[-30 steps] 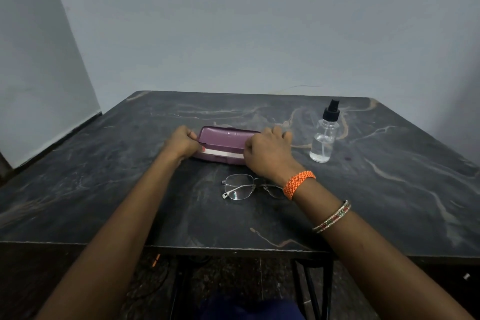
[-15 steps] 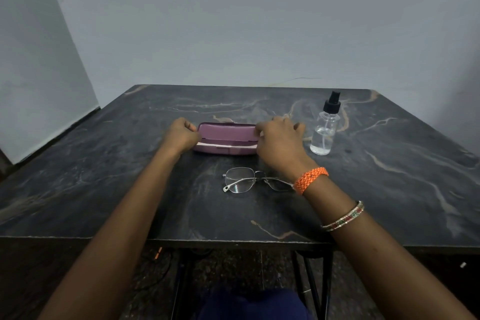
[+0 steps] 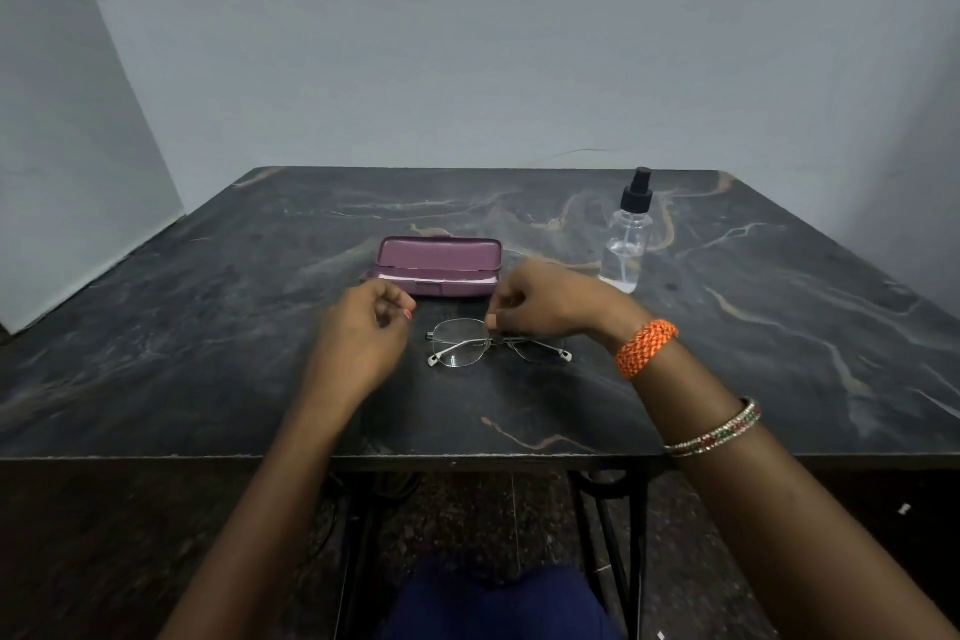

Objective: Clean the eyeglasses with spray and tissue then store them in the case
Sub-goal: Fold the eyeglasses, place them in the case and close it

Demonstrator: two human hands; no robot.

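The purple eyeglass case (image 3: 439,255) lies open on the table, lid raised toward the wall, with something pale showing inside its lower half. Thin metal-framed eyeglasses (image 3: 460,347) lie folded on the table just in front of the case. My right hand (image 3: 550,303) is over their right lens, and its curled fingertips pinch the frame near the bridge. My left hand (image 3: 363,327) hovers just left of the glasses, loosely curled and holding nothing. A clear spray bottle (image 3: 626,247) with a black pump stands upright to the right of the case.
The dark marble-patterned table (image 3: 208,327) stands against a grey wall, with another wall close on the left. Its front edge runs just below my wrists. Black metal legs and a dark floor show underneath.
Both hands have let go of the case, which now lies fully open. They have drawn back toward me, and the right hand has come down onto the eyeglasses.
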